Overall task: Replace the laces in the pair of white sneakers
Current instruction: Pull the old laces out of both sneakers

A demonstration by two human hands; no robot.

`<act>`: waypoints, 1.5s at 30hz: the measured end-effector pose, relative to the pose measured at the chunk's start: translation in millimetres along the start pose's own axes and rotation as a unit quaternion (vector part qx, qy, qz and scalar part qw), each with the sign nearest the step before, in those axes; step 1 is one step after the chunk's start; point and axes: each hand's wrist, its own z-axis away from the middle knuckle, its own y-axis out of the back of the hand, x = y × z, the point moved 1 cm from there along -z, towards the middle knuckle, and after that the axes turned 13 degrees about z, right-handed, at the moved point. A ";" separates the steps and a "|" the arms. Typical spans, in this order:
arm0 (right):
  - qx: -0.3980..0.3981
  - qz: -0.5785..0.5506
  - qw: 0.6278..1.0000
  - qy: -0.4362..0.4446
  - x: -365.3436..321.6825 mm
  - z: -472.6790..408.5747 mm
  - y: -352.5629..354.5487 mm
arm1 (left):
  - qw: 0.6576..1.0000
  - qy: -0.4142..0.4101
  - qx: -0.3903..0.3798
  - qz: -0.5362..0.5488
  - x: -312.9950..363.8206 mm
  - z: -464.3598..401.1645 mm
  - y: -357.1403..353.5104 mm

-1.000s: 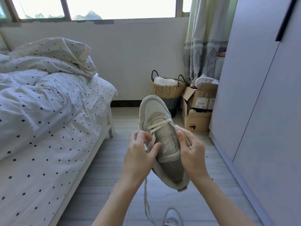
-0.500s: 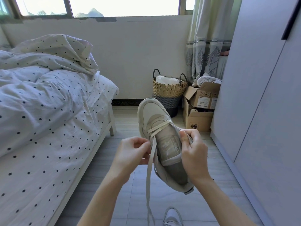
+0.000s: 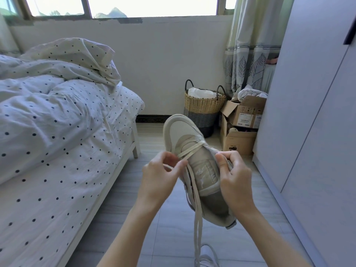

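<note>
Home bedroom. Bed [image 3: 77, 189] on left w/ white frame, polka-dot sheet & rumpled duvet [image 3: 48, 112]. Window [image 3: 134, 5] along far wall, hills outside; leaf-print curtain [image 3: 248, 45] in corner. Tall plain wardrobe [image 3: 317, 112] on right. Woven basket [image 3: 202, 106] w/ handles & open cardboard boxes [image 3: 242, 128] by the wall, stuff piled in them. Light tile floor [image 3: 154, 237].
</note>
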 end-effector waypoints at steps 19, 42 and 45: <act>-0.116 0.098 0.986 0.070 24.7 2.4 -6.8 | 0.999 0.017 -0.046 0.003 0.4 3.0 11.5; -0.051 0.040 0.996 -0.058 25.9 0.3 -0.9 | 0.994 0.058 -0.093 -0.003 -17.3 -0.9 8.0; -0.049 0.022 0.996 -0.074 22.3 -0.1 -0.1 | 0.996 0.046 -0.080 -0.006 -19.3 0.9 3.9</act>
